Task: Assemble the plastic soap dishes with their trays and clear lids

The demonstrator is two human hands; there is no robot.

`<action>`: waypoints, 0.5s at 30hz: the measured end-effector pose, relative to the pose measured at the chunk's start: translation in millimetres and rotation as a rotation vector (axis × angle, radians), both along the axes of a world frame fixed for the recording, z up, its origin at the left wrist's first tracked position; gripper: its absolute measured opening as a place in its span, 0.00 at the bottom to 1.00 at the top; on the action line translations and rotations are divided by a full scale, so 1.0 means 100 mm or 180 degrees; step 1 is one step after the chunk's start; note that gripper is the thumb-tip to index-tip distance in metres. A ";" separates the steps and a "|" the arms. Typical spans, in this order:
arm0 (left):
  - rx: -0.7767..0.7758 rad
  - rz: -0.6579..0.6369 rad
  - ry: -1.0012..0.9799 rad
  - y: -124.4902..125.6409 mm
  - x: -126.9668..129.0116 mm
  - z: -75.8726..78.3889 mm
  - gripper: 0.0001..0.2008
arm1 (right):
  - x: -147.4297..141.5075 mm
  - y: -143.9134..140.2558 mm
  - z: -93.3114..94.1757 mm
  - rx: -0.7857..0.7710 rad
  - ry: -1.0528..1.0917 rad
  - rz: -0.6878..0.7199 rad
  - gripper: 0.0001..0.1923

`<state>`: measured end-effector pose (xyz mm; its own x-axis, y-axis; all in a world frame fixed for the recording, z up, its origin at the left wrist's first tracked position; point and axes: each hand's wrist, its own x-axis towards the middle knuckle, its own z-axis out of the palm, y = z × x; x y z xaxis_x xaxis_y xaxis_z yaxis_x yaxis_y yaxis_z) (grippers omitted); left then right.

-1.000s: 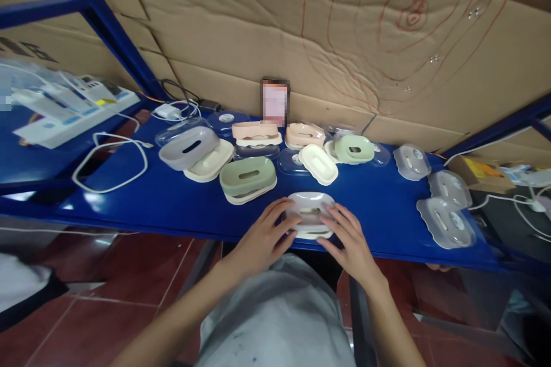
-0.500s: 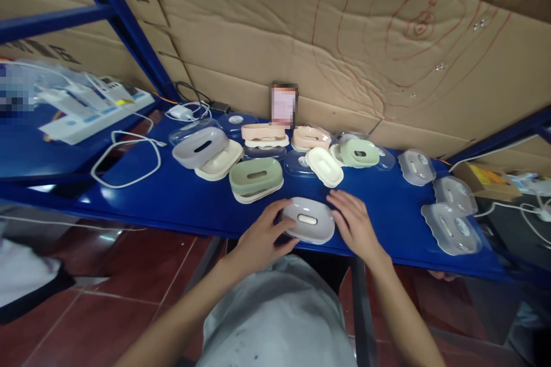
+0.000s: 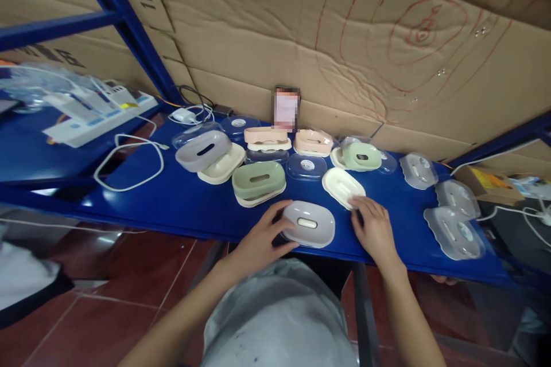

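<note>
A pale grey oval soap dish (image 3: 316,232) with a slot in its middle lies at the table's front edge. My left hand (image 3: 272,232) grips its left end, thumb in front and fingers behind and over the rim. To the right, my right hand (image 3: 373,222) has its fingertips closed on the near end of a cream soap-dish base (image 3: 342,184), which lies tilted behind the grey dish. A green soap dish (image 3: 259,179) on a cream base sits just behind my left hand.
Further back stand a grey dish (image 3: 204,150), peach dishes (image 3: 266,136) and a light green dish (image 3: 364,157). Clear lids (image 3: 456,232) lie at the right. A phone-like screen (image 3: 286,109) leans on the cardboard. At left are a white cable (image 3: 129,188) and a power strip (image 3: 103,117).
My right hand has moved right from beside the grey dish and taken hold of the cream base. The base has shifted right and nearer. My left hand stays on the grey dish.
</note>
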<state>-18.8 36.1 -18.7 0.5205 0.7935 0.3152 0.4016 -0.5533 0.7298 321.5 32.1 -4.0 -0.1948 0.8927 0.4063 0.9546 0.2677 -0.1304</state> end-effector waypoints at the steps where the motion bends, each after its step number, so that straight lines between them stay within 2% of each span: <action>1: -0.0010 0.0001 0.0021 0.00 0.00 0.00 0.13 | 0.08 -0.06 0.00 0.0021 -0.0028 -0.0070 0.14; 5: 0.0124 0.0112 0.0052 -0.02 0.03 -0.03 0.11 | 0.24 -0.17 0.06 0.0222 -0.0086 -0.0377 0.17; 7: 0.0229 0.0233 0.0078 -0.03 0.05 -0.05 0.10 | 0.17 -0.09 0.13 0.0243 -0.0022 -0.0210 0.19; 9: 0.0297 0.0281 0.0117 -0.03 0.06 -0.07 0.10 | 0.00 0.11 0.20 0.0102 0.0039 0.0290 0.21; 12: 0.0336 0.0212 0.0107 -0.03 0.06 -0.06 0.10 | -0.33 0.57 0.25 -0.0258 0.0011 0.0967 0.24; 15: 0.0271 0.0143 0.0027 -0.02 0.02 -0.01 0.12 | -0.56 0.99 0.20 -0.0466 -0.0024 0.1028 0.28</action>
<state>-17.0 34.5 -19.7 0.4880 0.7866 0.3783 0.4332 -0.5946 0.6774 265.5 131.1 15.9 -0.4791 0.8332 0.2761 0.8249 0.5349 -0.1829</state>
